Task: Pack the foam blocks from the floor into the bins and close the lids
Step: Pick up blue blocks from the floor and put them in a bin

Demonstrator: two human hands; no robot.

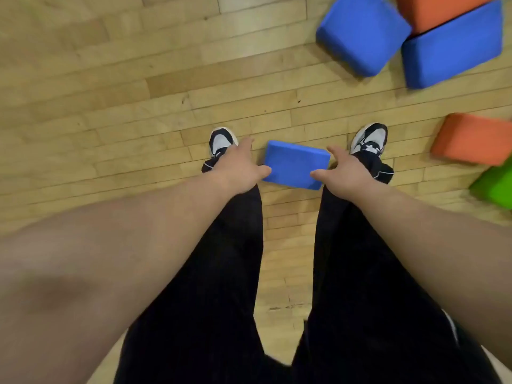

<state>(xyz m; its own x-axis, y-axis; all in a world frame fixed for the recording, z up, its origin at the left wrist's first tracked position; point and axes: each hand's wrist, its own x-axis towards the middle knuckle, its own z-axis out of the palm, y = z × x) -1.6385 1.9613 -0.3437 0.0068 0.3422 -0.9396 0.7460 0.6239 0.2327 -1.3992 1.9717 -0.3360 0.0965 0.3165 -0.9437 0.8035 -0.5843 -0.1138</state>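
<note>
Blue foam, the small flat block [295,164] lay on the wooden floor [138,92] between the 2 shoes [221,139]; it looked light, soft and slightly squashy, so I judged that a gentle squeeze on its 2 short sides would lift it. The left hand [241,164] and right hand [343,170] flanked it, fingers [246,141] spread wide and holding nothing, thumbs at its near corners. Bare floor lay open to the left, while bigger blue blocks [363,34], orange blocks [473,137] and a green block [496,184] crowded the right.
</note>
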